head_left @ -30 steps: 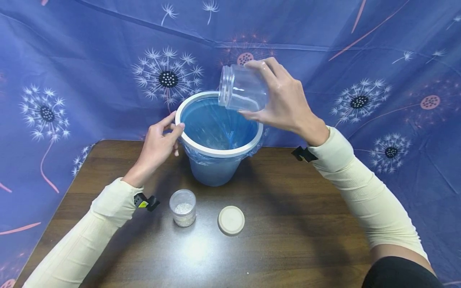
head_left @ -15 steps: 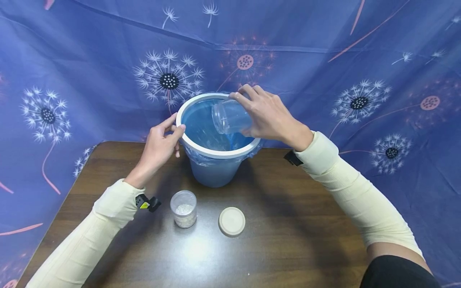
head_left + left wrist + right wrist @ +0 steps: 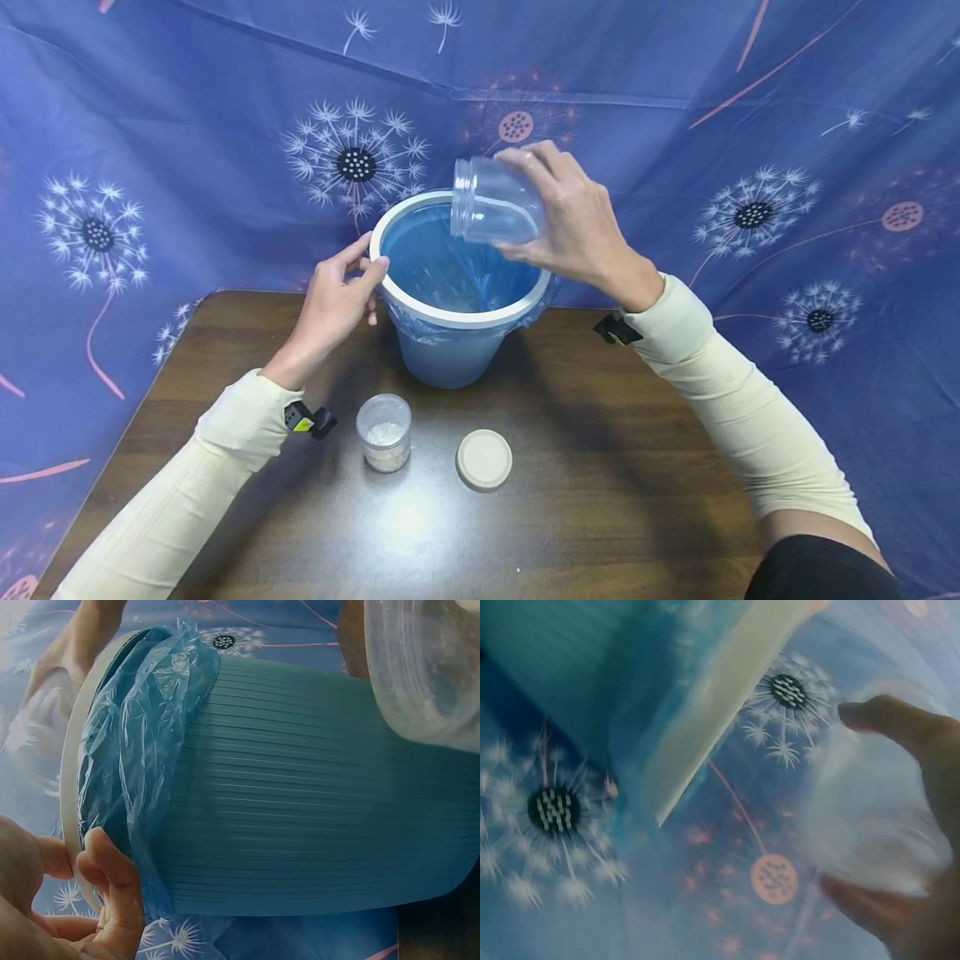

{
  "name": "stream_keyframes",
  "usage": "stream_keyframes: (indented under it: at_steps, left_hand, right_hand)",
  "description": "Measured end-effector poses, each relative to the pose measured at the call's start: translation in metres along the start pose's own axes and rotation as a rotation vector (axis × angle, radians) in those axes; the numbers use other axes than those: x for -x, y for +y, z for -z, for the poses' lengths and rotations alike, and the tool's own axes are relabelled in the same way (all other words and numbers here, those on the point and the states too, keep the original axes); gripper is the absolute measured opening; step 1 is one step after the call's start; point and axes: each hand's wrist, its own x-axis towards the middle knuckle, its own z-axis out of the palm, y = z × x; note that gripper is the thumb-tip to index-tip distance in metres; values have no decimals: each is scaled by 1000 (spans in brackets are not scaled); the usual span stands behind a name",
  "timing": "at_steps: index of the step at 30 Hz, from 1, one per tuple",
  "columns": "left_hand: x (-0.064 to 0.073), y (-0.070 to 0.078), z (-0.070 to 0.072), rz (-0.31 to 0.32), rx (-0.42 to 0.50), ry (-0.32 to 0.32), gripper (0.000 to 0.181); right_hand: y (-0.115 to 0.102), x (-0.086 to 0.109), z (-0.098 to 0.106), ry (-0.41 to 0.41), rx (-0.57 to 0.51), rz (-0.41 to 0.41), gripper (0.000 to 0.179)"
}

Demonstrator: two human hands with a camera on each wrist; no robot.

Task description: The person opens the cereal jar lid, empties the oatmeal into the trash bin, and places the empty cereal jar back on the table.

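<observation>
A blue bin (image 3: 448, 358) with a white rim ring and a blue plastic liner (image 3: 161, 712) stands at the back of the table. My left hand (image 3: 335, 296) pinches the left side of that rim between thumb and fingers; the left wrist view shows the fingers (image 3: 112, 877) against the ring and liner. In my right hand (image 3: 576, 221) is a clear jar (image 3: 491, 200), gripped round its body and tilted on its side above the bin, mouth to the left. The right wrist view is blurred, with thumb and fingers round the jar (image 3: 870, 802).
In front of the bin stands a clear tub (image 3: 384, 437) with white grains inside. Right of it lies a round cream lid (image 3: 484, 460) on the brown wooden table (image 3: 600, 500). A blue dandelion-print cloth (image 3: 225, 100) hangs behind the table.
The right hand lowered the jar into the bin's mouth, then raised it again above the rim, ending slightly lower than at first. The left hand has stayed on the rim.
</observation>
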Motion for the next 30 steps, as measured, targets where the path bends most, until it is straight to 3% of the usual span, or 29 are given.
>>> stream_keyframes:
  at_steps: [5, 30]
  left_hand:
    - [0, 2, 0, -3, -1, 4, 61]
    - [2, 2, 0, 11, -10, -1, 63]
  right_hand:
    - [-2, 1, -2, -192, 101, 41, 87]
    - [-5, 4, -3, -183, 108, 20, 90]
